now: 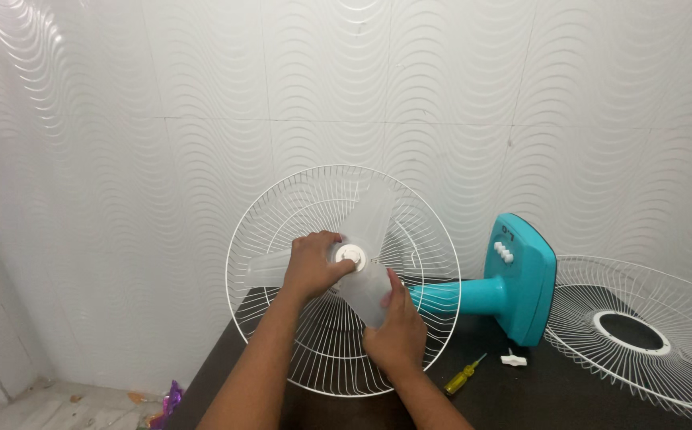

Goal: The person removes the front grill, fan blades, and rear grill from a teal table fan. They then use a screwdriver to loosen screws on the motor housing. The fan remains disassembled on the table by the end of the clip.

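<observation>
A fan lies on its side on a dark table point(513, 394), its white wire rear guard point(254, 215) facing me. A clear three-blade propeller point(371, 219) sits at the guard's middle. My left hand point(310, 267) grips the white hub cap point(350, 255) at the blades' centre. My right hand point(397, 330) holds the lower blade by its edge. The fan's teal stem point(449, 296) runs right to a teal base point(527, 279) with white buttons.
The loose front wire guard point(648, 342) lies flat at the right. A small yellow screwdriver point(463, 374) and a white plastic nut point(513, 360) lie on the table near the base. A white wavy-tiled wall stands behind. Purple litter point(171, 396) is on the floor at lower left.
</observation>
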